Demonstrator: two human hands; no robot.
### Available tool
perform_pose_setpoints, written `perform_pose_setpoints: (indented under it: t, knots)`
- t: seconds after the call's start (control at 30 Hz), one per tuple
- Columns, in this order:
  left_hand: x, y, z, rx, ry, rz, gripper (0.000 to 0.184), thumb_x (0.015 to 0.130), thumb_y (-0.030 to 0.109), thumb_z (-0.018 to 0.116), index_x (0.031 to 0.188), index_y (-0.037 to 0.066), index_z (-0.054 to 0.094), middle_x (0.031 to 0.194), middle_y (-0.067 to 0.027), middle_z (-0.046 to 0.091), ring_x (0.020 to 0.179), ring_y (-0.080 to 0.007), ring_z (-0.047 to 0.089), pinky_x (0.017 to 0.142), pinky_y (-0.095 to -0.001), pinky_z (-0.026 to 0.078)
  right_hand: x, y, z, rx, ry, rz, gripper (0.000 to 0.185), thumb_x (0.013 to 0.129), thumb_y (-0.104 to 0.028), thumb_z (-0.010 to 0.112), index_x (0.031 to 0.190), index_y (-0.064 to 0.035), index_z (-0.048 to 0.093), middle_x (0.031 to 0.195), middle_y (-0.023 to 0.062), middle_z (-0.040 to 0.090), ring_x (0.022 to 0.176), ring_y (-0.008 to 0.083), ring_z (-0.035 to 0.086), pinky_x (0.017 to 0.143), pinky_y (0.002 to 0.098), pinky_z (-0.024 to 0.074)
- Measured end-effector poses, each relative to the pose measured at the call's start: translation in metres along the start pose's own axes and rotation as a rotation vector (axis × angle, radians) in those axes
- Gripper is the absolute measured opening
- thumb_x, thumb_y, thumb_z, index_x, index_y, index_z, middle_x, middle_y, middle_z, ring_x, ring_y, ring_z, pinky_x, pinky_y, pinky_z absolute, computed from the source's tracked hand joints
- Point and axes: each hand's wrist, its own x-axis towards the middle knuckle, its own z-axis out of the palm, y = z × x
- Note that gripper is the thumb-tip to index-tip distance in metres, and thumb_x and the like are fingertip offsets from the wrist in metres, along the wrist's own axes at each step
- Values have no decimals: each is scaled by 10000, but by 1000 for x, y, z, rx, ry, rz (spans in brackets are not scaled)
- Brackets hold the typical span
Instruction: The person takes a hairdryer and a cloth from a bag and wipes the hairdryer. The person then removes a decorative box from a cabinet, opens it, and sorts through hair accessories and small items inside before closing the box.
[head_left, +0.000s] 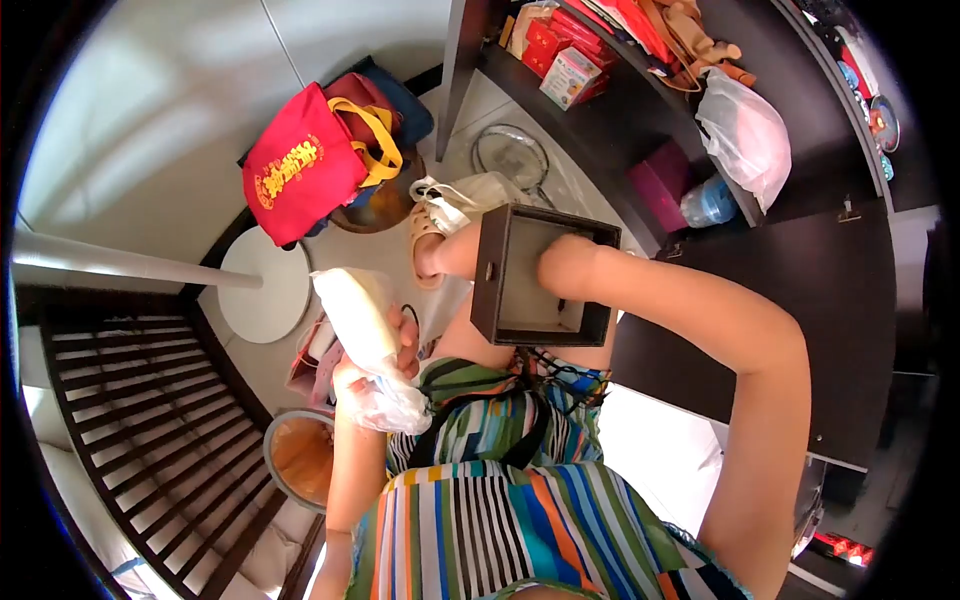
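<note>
A pale, cream-coloured item in a clear plastic bag [358,318] is gripped by my left hand [404,345], whose fingers wrap round its right side. The loose end of the bag hangs below the palm. My right hand [568,268] reaches over a dark open box or drawer [488,270] above my lap. Its fingers are hidden, so I cannot make out what they hold, if anything. The inside of the box looks greyish, with a small dark item near its lower right.
A red bag with yellow handles [300,165] leans by the wall at upper left. Dark shelves [620,130] at the right hold red boxes [575,50] and a white plastic bag [745,135]. Left are a round white base with a pole [270,285] and a slatted rack [150,400].
</note>
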Motion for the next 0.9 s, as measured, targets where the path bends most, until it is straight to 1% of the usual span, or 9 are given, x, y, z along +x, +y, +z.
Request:
perform_pose_setpoints:
  t: [0.17,0.3,0.33,0.4,0.43,0.6,0.7,0.8,0.9]
  knots:
    - [-5,5,2,16,50,0,572,536,146,643,1029,-8,395,858,-112,438,597,-151,434,514,-234,404,-14,5,-17,160,15,153,100,645,-47,592,738,-24,623,773,117,617,716,247,604,577,343,477]
    - [-6,8,0,-98,-80,2,573,515,133,654,1014,22,395,828,-74,392,579,-140,402,509,-241,389,-54,11,-35,756,468,96,103,646,-72,624,730,-33,580,706,97,598,679,228,587,581,325,444]
    - [-2,9,-7,-229,-228,-29,408,617,165,622,940,38,407,784,-62,375,572,-134,391,488,-244,373,-60,10,-36,902,502,128,108,653,-86,628,726,-34,568,691,91,591,668,221,582,584,322,436]
    - [-2,10,3,-571,-282,-117,201,757,180,517,860,50,403,750,-56,371,553,-137,380,468,-249,356,-65,6,-31,1081,555,201,127,663,-111,636,722,-34,555,670,82,581,651,207,570,586,314,427]
    - [3,7,11,-638,-354,-131,121,839,167,403,790,56,413,712,-60,393,562,-151,412,476,-258,383,-63,3,-24,1112,575,242,137,667,-122,640,722,-32,553,664,80,578,645,201,565,585,308,426]
    - [25,-6,41,-632,-640,-219,164,836,128,419,687,58,425,712,-99,491,604,-183,503,487,-278,466,-37,-16,8,1322,777,305,232,679,-138,655,851,-19,554,755,119,592,717,202,575,640,298,440]
    - [25,-10,51,-563,-579,-230,184,836,117,423,661,60,430,690,-100,494,581,-179,502,474,-271,475,-24,-20,25,1535,1088,225,257,710,-131,629,928,-20,552,797,138,597,742,220,584,654,309,453]
    - [26,-13,50,-545,-584,-294,190,835,117,422,653,61,432,673,-98,494,572,-177,499,467,-267,475,-45,-25,21,1307,1106,347,260,744,-130,599,969,-10,547,845,153,599,789,221,587,681,307,459]
    - [26,-19,55,-552,-578,-324,204,835,112,411,639,63,434,646,-97,492,561,-171,500,445,-259,467,-73,-39,3,1521,964,224,282,777,-145,580,1009,6,525,934,161,583,885,211,565,742,298,447]
